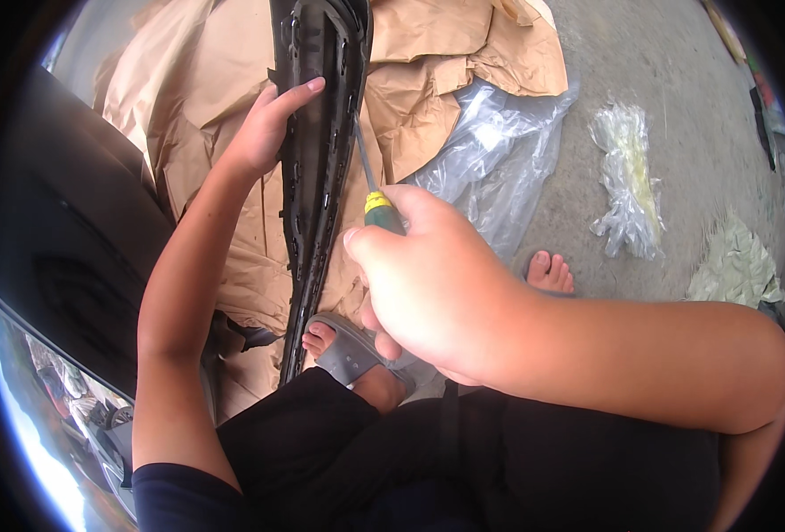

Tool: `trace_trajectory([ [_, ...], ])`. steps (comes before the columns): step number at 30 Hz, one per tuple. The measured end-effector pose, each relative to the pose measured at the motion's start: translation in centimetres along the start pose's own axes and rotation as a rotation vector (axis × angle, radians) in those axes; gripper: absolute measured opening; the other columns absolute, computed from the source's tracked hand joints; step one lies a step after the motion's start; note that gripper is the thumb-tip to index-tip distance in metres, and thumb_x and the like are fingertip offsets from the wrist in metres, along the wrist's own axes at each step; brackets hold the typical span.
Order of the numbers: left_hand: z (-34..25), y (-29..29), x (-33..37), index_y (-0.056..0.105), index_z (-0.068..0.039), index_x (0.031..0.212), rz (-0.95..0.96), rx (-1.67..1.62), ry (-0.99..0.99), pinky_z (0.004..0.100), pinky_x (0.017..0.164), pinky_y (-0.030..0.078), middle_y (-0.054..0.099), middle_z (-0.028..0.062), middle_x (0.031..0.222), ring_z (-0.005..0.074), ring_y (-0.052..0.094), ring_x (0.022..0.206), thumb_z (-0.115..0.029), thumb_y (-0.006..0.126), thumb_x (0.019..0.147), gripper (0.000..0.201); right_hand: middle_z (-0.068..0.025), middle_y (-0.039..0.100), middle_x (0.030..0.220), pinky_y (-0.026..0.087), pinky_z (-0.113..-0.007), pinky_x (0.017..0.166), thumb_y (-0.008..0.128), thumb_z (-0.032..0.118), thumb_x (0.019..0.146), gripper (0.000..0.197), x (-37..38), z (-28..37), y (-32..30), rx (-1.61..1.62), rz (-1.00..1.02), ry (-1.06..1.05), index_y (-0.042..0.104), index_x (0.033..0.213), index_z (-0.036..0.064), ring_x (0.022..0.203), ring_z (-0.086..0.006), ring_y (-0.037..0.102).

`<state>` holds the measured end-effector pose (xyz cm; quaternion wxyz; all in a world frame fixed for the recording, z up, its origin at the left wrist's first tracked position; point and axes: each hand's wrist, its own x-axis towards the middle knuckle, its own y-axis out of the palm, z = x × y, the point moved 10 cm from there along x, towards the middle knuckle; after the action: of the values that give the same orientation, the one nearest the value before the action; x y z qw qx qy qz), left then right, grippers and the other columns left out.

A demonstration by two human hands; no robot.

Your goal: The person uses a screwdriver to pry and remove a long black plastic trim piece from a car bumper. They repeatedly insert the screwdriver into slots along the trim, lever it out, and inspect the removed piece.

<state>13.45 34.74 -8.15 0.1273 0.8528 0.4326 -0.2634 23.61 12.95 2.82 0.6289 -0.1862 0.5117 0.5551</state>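
My left hand point(264, 133) grips the black trim panel point(317, 168) upright. My right hand point(428, 284), just right of the panel, holds a screwdriver point(376, 191), tip against it.

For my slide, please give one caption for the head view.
Left hand steadies a black plastic panel while right hand drives a screwdriver into it.

Left hand point(268, 129) grips edge of long black plastic trim panel point(317, 151), held upright over crumpled brown paper point(419, 80). Right hand point(428, 284) closed around green-yellow screwdriver point(376, 199), shaft tip against panel. Clear plastic sheet point(499, 151) on concrete floor point(676, 106). Grey sandal point(348, 350) on foot beneath.
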Motion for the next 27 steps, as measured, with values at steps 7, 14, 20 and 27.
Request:
trace_trajectory([
  [7, -0.3, 0.4, -0.1, 0.069, 0.000, 0.123, 0.032, -0.005, 0.015, 0.0310, 0.079, 0.059, 0.075, 0.0074, 0.106, 0.0151, 0.072, 0.089, -0.035, 0.074, 0.100, 0.042, -0.0065, 0.056, 0.083, 0.045, -0.031, 0.044, 0.057, 0.015, 0.105, 0.022, -0.1, 0.2, -0.5, 0.010, 0.028, 0.018, 0.053, 0.119, -0.0009, 0.056, -0.0148, 0.058],
  [14, 0.8, 0.2, 0.3, 0.068, -0.001, 0.125, 0.085, -0.091, -0.058, 0.0345, 0.081, 0.062, 0.075, 0.0092, 0.108, 0.0190, 0.073, 0.090, -0.036, 0.073, 0.099, 0.044, -0.0069, 0.056, 0.078, 0.046, -0.032, 0.047, 0.055, 0.014, 0.103, 0.060, -0.6, 1.5, -0.9, -0.127, 0.063, -0.020, 0.038, 0.157, -0.0050, 0.052, -0.0157, 0.055],
  [20, 1.2, 0.9, 1.3, 0.069, 0.001, 0.126, 0.250, -0.120, -0.050, 0.0382, 0.087, 0.062, 0.077, 0.0121, 0.111, 0.0221, 0.075, 0.094, -0.034, 0.069, 0.097, 0.045, -0.0076, 0.056, 0.072, 0.046, -0.032, 0.048, 0.051, 0.012, 0.101, 0.070, -0.1, 2.7, -2.1, -0.420, 0.173, -0.042, 0.027, 0.164, -0.0081, 0.052, -0.0169, 0.056],
  [27, 2.2, 0.1, 2.0, 0.064, 0.004, 0.136, 0.239, -0.066, -0.094, 0.0452, 0.100, 0.060, 0.075, 0.0202, 0.124, 0.0294, 0.075, 0.108, -0.038, 0.064, 0.091, 0.062, -0.0058, 0.054, 0.078, 0.044, -0.034, 0.042, 0.053, 0.007, 0.099, 0.036, 1.0, 3.2, -3.2, -0.355, 0.219, -0.013, 0.052, 0.131, -0.0095, 0.055, -0.0154, 0.055],
])
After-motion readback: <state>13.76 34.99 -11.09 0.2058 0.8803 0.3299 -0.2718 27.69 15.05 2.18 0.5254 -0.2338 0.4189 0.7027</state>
